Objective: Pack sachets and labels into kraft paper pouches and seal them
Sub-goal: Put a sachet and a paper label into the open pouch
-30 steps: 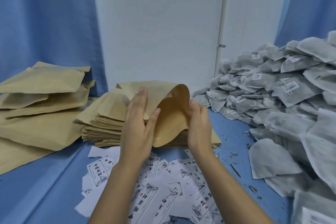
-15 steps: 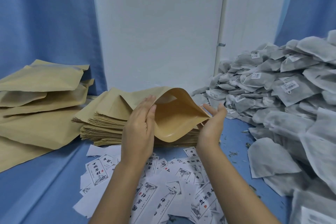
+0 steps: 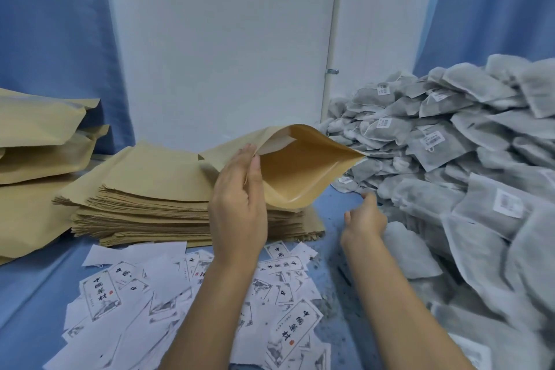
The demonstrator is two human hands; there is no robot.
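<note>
Pouch [image 3: 300, 171] (open), blue tbl [image 3: 30, 309], white wall [image 3: 225, 39]

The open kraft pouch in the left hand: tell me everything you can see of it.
The kraft pouch is tan, matte paper outside with a smoother, glossier orange-brown lining. Its mouth gapes wide toward the camera, one corner pointing at the sachet pile. It hangs tilted above the stack of flat pouches. The left hand pinches its left edge; the right hand is clear of it. Nothing shows inside.

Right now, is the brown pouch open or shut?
Open. The kraft paper pouch gapes wide, its inside showing, held by the left hand.
</note>
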